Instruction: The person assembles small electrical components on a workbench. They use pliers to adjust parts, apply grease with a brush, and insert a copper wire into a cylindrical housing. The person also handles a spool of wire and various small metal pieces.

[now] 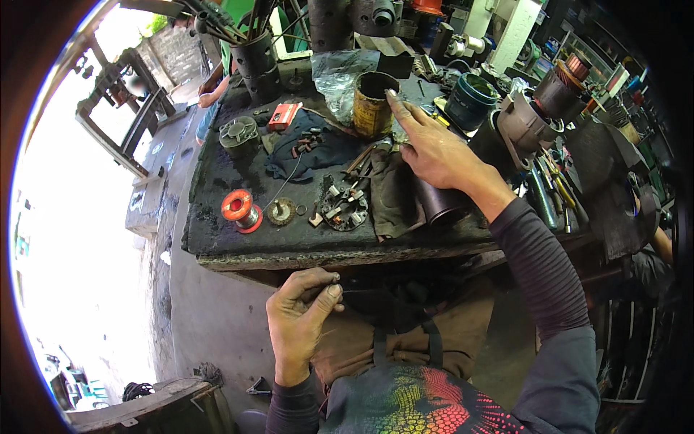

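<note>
My right hand reaches over the workbench, its fingers stretched out. Its fingertips are at the rim of a worn yellow can; whether they touch it I cannot tell. Low in front of the bench edge, my left hand is closed in a pinch, and what lies between thumb and fingers is too small to make out. On the bench lie a round brush holder plate, a solder spool with red flanges, a round metal piece with a stub and a dark cloth bearing several small brushes.
A red and white box and a round metal housing stand at the left. Behind the yellow can is a clear plastic bag. To the right are a dark tub, a copper-wound armature and several hand tools.
</note>
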The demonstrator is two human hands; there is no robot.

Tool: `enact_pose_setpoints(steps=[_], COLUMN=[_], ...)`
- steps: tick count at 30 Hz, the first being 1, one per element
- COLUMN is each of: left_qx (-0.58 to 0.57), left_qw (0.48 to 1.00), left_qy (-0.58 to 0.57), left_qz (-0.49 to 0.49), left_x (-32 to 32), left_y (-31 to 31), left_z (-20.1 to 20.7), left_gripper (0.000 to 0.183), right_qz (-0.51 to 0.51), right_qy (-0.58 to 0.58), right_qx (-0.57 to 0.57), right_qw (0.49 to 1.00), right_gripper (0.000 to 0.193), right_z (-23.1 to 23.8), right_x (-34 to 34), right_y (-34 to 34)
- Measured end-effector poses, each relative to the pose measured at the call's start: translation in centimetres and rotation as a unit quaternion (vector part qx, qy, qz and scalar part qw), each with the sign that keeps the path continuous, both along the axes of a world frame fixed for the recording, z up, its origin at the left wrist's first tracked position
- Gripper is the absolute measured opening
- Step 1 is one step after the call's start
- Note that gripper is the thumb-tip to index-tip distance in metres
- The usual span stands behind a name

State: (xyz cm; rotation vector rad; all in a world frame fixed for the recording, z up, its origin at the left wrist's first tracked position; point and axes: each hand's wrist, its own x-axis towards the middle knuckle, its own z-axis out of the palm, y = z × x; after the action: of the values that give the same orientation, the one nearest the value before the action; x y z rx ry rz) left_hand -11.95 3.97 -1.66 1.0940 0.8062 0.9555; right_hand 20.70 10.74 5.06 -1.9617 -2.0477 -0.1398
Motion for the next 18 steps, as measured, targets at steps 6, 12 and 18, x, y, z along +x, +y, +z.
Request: enact_pose_setpoints(steps=[6, 12, 18], left_qx=[-0.001, -0.007, 0.037], left_qw=[1.0, 0.999, 0.996], left_qy=[-0.007, -0.017, -0.029], left_qz=[0.007, 0.033, 0.081], left_x=[-0.6, -0.2, 2.1], left_y=[0.3, 0.8, 1.6], left_z=[-0.4, 0.2, 1.1], left_gripper=[0.018, 0.02, 0.039], right_qz=[-0.012, 0.086, 0.096], right_qy=[0.05, -0.15, -0.181], right_qx=[-0.117, 0.084, -0.136], right_qw=[0.992, 0.981, 0.969], right_gripper=[0.06, 0.031, 0.018], right_z=[1.4, 0.8, 0.0], right_x=[0.3, -3.0, -5.3], right_y=[-0.3, -3.4, -4.1])
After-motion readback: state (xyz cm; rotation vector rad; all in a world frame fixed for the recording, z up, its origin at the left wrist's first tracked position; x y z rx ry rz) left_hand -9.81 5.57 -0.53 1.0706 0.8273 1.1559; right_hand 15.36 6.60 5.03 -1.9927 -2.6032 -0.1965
